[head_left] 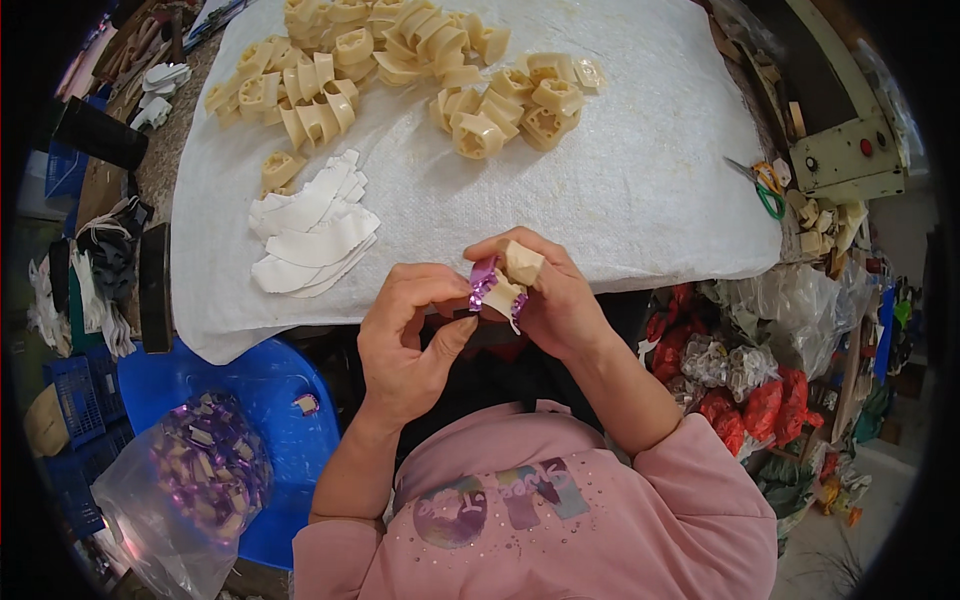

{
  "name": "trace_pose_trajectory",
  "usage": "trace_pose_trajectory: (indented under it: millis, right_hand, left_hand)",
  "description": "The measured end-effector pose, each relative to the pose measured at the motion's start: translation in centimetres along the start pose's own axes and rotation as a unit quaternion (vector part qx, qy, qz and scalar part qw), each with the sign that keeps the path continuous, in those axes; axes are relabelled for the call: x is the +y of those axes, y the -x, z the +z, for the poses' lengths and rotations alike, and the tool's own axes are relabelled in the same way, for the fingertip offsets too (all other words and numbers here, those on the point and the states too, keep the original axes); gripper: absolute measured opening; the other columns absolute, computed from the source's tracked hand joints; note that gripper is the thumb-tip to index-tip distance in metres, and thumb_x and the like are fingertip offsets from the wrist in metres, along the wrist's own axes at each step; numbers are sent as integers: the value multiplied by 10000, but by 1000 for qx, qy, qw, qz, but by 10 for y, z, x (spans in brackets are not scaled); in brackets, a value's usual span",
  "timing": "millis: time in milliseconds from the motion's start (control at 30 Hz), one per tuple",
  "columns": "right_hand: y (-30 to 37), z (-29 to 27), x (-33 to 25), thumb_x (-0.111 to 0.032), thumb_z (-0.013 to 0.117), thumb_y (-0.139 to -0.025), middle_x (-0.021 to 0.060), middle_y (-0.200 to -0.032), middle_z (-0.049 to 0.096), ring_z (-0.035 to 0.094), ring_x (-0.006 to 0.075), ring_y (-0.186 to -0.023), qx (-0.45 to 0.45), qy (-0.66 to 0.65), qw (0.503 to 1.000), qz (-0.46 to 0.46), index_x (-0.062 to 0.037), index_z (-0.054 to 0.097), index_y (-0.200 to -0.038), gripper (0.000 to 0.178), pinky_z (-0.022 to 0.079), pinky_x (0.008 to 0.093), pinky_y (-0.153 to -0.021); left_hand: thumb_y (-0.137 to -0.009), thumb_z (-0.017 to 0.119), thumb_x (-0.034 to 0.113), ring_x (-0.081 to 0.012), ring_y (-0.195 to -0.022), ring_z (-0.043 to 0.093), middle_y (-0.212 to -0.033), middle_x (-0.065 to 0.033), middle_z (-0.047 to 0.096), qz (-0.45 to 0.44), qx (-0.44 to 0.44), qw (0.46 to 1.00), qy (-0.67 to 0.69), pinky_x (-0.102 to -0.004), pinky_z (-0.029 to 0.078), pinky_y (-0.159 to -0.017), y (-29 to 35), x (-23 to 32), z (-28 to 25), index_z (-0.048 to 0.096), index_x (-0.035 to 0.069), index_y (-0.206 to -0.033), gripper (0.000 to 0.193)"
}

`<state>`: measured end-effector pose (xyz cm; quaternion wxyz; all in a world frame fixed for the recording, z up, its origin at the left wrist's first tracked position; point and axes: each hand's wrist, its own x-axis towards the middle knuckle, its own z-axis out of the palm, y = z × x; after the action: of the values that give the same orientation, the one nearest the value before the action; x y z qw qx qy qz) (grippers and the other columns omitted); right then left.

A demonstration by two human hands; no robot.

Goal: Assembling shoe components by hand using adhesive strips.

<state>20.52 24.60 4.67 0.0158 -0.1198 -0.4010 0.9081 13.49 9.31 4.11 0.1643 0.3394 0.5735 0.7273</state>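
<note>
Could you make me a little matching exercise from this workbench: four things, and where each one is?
Things
1. Scissors
2. White strips
3. Clear plastic bag
4. Cream piece with shiny purple edges

Places
A. Between the left hand and the right hand
B. Near the right edge of the white cloth
C. At lower left, against a blue plastic surface
D. Piled on the cloth's left part

Pairs: 1-B, 2-D, 3-C, 4-A

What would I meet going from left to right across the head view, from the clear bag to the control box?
Going by their middles: clear bag, white strips, left hand, purple-and-cream piece, right hand, scissors, control box.
</note>
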Motion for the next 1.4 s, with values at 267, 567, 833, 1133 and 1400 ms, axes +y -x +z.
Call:
trace_pose_trajectory:
  millis: [267, 567, 833, 1133, 1400]
  right_hand:
    - [3, 16, 5, -174, 353, -918, 41, -730, 546, 481, 91, -563, 40, 32, 997, 59, -11, 566, -943, 270, 376, 219, -465]
    - [1, 12, 17, -211, 359, -916, 15, -681, 493, 358, 67, -484, 0, -17, 993, 115, -44, 525, -835, 250, 240, 221, -400]
    - [-16, 29, 24, -198, 379, -940, 54, -644, 499, 420, 128, -471, -57, 215, 974, 39, -22, 543, -930, 241, 331, 273, -426]
    - [-79, 45, 19, -53, 637, -742, 82, -1037, 572, 491, 275, -1002, -87, 660, 672, -324, -36, 609, -979, 239, 414, 366, -800]
    - [-103, 45, 33, -36, 559, -710, 62, -1016, 579, 508, 233, -996, -136, 753, 519, -381, -31, 600, -886, 180, 396, 368, -838]
  left_hand:
    - [-722, 730, 19, -200, -735, 552, -774, -72, 579, 78, 53, 991, -97, -280, 450, -650, 1, -2, 4, 636, 33, -835, 148]
    - [-627, 730, -20, -239, -749, 519, -745, -46, 551, 185, 41, 947, -258, -315, 423, -657, 3, 1, -1, 655, 51, -809, 209]
    - [-643, 709, -30, -222, -766, 518, -846, -57, 518, 163, 48, 956, -238, -314, 433, -691, 19, 3, -31, 673, 66, -834, 217]
    - [-792, 599, -81, -131, -729, 516, -843, -66, 534, -43, 398, 853, -336, -221, 417, -618, 134, -21, -149, 637, -7, -858, 106]
    - [-774, 600, -89, -137, -669, 527, -810, -75, 539, -231, 369, 798, -416, -249, 438, -591, 158, -55, -151, 660, -4, -886, 153]
